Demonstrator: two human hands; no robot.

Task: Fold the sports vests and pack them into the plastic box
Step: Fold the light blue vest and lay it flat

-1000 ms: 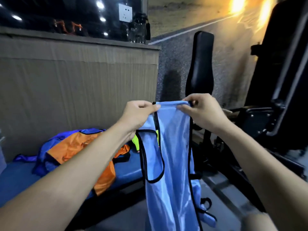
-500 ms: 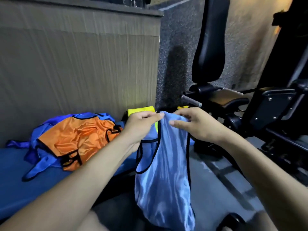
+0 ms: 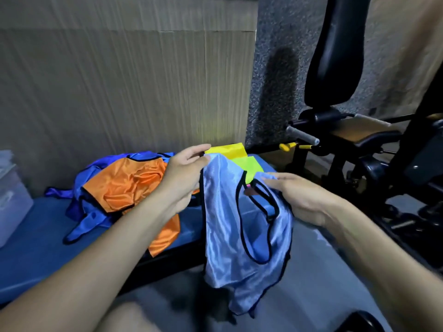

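Note:
A light blue mesh vest (image 3: 223, 226) with black trim hangs in front of me over the edge of a blue mat (image 3: 36, 240). My left hand (image 3: 184, 171) pinches its top edge between thumb and fingers. My right hand (image 3: 302, 200) holds the other shoulder strap lower down, fingers stretched along the fabric. An orange vest (image 3: 129, 185) lies crumpled on a dark blue vest (image 3: 79, 226) on the mat. A folded yellow vest (image 3: 230, 150) sits behind my hands. The clear plastic box (image 3: 12, 200) stands at the far left.
A tall cardboard wall (image 3: 119, 80) rises behind the mat. Black gym equipment with a padded backrest (image 3: 335, 51) and a metal handle (image 3: 303, 136) fills the right side. Grey floor (image 3: 311, 283) lies below the hanging vest.
The camera has tilted downward. My hands have lowered the light blue vest and moved apart, the right hand dropping lower with its strap, so the vest spreads wider.

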